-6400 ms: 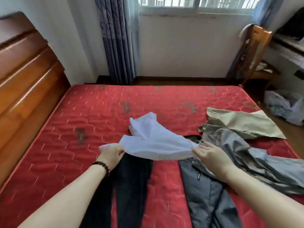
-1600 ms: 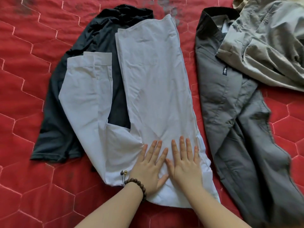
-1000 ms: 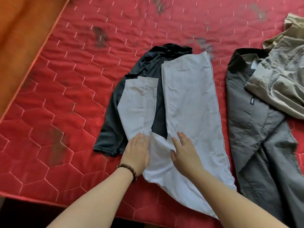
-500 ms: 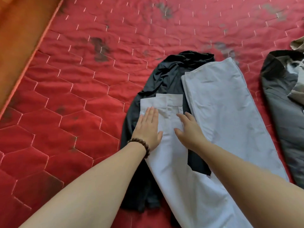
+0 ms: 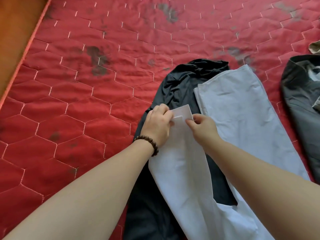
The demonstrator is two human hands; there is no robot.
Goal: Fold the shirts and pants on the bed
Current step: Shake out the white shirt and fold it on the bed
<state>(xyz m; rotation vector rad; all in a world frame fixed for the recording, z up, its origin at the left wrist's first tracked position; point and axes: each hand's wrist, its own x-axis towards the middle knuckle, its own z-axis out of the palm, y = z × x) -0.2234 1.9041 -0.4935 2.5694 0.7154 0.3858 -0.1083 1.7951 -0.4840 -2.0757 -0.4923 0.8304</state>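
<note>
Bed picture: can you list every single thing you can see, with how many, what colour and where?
Mattress: one, red quilted with dark stains, filling the view.
Wooden board: one, brown, far left edge.
White shirt: one, pale white, centre right, lying over the black garment.
Sleeve cuff: one, white, pinched by both hands.
Black garment: one, black, under the white shirt.
Grey garment: one, dark grey, right edge.
Khaki cloth: one corner, tan, upper right.
Bead bracelet: one, brown, left wrist.
Left hand: fingers gripping the cuff.
Right hand: fingers pinching the cuff.
</note>
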